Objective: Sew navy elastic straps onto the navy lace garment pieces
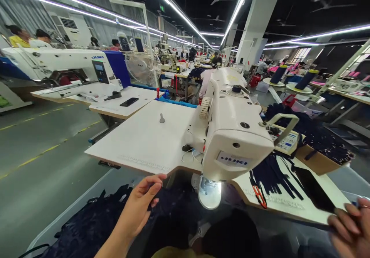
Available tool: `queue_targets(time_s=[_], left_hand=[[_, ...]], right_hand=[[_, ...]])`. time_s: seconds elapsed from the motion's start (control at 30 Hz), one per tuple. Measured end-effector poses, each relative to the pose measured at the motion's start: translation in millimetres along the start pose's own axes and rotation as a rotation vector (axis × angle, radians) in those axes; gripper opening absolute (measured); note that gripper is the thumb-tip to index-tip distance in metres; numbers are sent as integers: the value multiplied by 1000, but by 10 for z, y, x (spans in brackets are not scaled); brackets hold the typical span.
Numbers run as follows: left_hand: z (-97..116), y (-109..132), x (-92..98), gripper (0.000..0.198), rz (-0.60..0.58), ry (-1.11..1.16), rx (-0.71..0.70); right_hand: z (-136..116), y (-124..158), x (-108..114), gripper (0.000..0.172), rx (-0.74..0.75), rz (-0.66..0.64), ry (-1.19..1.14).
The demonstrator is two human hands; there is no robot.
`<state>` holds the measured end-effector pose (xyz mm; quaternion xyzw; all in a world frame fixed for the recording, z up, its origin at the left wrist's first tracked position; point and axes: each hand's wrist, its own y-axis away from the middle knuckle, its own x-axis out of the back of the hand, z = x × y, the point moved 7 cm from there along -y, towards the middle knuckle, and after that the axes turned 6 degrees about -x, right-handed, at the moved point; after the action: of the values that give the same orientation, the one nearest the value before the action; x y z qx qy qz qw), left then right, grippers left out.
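My left hand is just below the front edge of a white sewing table. Its fingers are loosely bent and apart, and nothing shows between them. At the right edge of the view is my right hand, partly cut off and blurred, with curled fingers. It is near the corner of the right tabletop, by a black phone. Between my hands stands a white JUKI sewing machine with a lit clear guard under its head. Dark fabric strips and orange thread snips lie on the right tabletop.
A bin with dark cloth pieces is below my left hand. A cardboard box and a dark heap stand at the right. Another JUKI machine and a phone are at the left. Several people sit farther off.
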<state>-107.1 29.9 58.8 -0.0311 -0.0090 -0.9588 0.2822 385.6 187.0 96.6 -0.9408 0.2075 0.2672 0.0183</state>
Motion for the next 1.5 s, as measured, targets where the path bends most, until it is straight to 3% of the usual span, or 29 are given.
queue_targets(time_s=[0.07,0.17,0.23,0.3,0.37,0.43,0.5,0.6,0.73,0.83,0.97,1.23,1.37,1.5], left_hand=[[42,34,-196,35,-135,19,-8],[133,168,-630,28,-488,-45,-72],[185,288,-890,36,-665,-106,-136],[175,375,-1074,50,-730,-135,-137],[106,435,-1202,59,-755,-133,-86],[38,462,-1274,52,-758,-146,-85],[8,451,-1288,42,-726,-232,-172],[15,441,-1268,45,-646,-403,-305],[88,507,-1252,50,-561,-494,-292],[185,540,-1246,47,-543,-486,-262],[214,491,-1234,26,-616,-384,-148],[297,459,-1200,32,-518,-338,-200],[260,495,-1242,31,-505,-366,-172],[168,496,-1287,27,-614,-453,-214]], right_hand=[[88,162,-256,12,71,-119,126],[357,488,-636,20,72,-272,444],[603,796,-933,16,25,-531,705],[817,1146,-1175,17,-31,-814,822],[953,1405,-1310,22,-113,-962,830],[1061,1596,-1388,25,-248,-1090,793],[1114,1693,-1411,23,-345,-1157,782],[1111,1685,-1394,18,-311,-1129,872],[1184,1718,-1379,20,-286,-1123,946],[1250,1774,-1407,16,-317,-1123,780],[1262,1713,-1369,17,-379,-1030,606],[977,1556,-1335,19,10,-1019,994],[992,1598,-1367,12,48,-1036,1056],[1007,1637,-1394,13,16,-1058,1033]])
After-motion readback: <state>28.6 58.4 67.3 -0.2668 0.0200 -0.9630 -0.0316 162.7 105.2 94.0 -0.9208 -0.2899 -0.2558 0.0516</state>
